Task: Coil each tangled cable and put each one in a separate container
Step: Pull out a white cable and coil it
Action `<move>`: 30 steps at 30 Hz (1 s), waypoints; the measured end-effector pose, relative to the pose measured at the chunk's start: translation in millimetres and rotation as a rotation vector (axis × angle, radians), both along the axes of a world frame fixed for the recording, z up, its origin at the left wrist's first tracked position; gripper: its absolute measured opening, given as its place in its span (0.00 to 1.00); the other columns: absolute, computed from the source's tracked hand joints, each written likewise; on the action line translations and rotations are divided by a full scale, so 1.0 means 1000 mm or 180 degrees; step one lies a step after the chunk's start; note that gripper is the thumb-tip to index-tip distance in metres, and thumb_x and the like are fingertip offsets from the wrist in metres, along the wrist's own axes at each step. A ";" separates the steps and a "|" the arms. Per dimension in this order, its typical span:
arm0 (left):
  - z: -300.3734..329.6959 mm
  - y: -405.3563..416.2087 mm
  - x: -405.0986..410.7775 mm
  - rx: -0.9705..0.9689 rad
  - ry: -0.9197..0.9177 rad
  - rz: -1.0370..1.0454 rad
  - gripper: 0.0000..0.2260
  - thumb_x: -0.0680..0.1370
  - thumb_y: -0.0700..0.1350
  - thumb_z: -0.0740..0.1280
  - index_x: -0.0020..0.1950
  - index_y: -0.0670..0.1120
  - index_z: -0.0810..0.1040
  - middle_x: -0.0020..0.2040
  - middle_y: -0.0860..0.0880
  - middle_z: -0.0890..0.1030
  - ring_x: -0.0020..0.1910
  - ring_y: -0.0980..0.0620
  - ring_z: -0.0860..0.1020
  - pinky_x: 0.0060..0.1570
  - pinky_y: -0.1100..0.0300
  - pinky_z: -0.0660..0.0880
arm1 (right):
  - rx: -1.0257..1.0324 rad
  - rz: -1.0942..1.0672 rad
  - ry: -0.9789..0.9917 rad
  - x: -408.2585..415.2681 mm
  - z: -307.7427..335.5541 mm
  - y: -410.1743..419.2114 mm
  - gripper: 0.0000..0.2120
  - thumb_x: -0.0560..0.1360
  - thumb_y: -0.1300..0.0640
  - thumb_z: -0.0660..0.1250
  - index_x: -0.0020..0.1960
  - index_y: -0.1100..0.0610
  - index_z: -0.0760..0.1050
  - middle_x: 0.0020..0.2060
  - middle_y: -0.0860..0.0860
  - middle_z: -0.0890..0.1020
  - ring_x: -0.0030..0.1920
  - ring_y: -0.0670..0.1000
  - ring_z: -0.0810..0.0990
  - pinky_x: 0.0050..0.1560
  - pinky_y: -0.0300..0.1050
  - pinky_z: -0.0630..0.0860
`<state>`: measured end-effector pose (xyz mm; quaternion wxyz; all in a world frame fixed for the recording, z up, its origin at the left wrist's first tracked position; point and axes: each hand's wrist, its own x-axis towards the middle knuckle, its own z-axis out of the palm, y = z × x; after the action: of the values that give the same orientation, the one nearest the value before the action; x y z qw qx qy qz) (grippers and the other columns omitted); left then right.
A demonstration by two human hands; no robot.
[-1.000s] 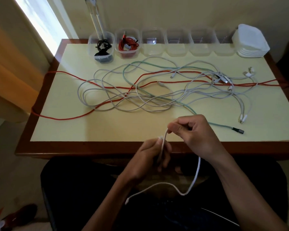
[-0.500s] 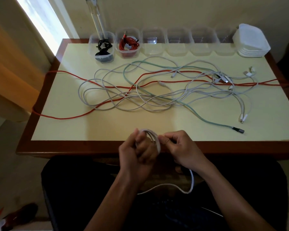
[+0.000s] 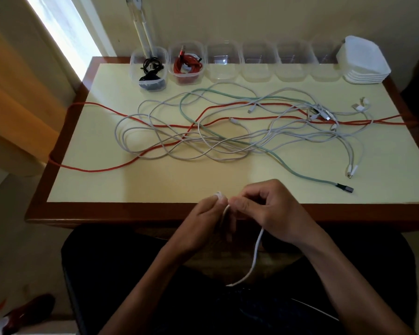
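From the head camera, both hands met just past the near edge of the table (image 3: 228, 211). The left hand (image 3: 203, 226) had its fingers curled round a small coil of white cable (image 3: 225, 213), one white end showing above its knuckles. The right hand (image 3: 269, 211) pinched the same cable beside the left fingers, thumb and forefinger closed on it. From under the right palm the cable's loose tail hung down toward the lap and curved left; its tip seemed to rest on dark cloth, though the shadow made that hard to tell.

On the tabletop lay a tangle of white cables (image 3: 179, 151), crossed by a long red cable (image 3: 102, 169) and a pale green cable (image 3: 300, 174) ending in a dark plug at near right. Along the far edge stood clear containers: the leftmost (image 3: 137, 71) held a black cable, the next (image 3: 200, 76) a red one. A stack of white lids (image 3: 363, 61) sat at far right.
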<state>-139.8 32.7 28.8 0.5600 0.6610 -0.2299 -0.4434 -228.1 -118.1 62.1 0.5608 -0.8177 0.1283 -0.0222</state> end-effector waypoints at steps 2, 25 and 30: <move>0.002 0.004 0.000 -0.0084 0.0584 -0.0166 0.22 0.84 0.54 0.52 0.42 0.40 0.74 0.29 0.47 0.72 0.25 0.54 0.69 0.26 0.64 0.66 | -0.0225 -0.0239 0.0028 0.000 -0.003 -0.010 0.18 0.70 0.44 0.76 0.33 0.58 0.80 0.27 0.55 0.77 0.28 0.48 0.71 0.32 0.50 0.69; -0.004 -0.045 -0.043 0.0099 0.2152 0.1756 0.18 0.78 0.45 0.60 0.29 0.48 0.62 0.25 0.50 0.58 0.20 0.55 0.58 0.21 0.66 0.56 | -0.0424 -0.1458 -0.0222 -0.012 -0.067 0.030 0.28 0.76 0.35 0.58 0.32 0.57 0.74 0.25 0.50 0.77 0.26 0.47 0.76 0.29 0.43 0.72; -0.007 -0.043 -0.045 -0.0028 0.1422 0.2090 0.18 0.80 0.44 0.64 0.30 0.43 0.70 0.23 0.48 0.66 0.21 0.53 0.66 0.25 0.62 0.62 | -0.0888 -0.1481 -0.0513 -0.011 -0.064 0.027 0.26 0.77 0.40 0.61 0.29 0.59 0.68 0.22 0.49 0.71 0.24 0.48 0.71 0.27 0.49 0.69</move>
<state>-184.5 -10.8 21.4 0.7111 0.5842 0.1193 -0.3727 -239.5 -91.1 -1.8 0.4311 -0.8311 0.2632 -0.2327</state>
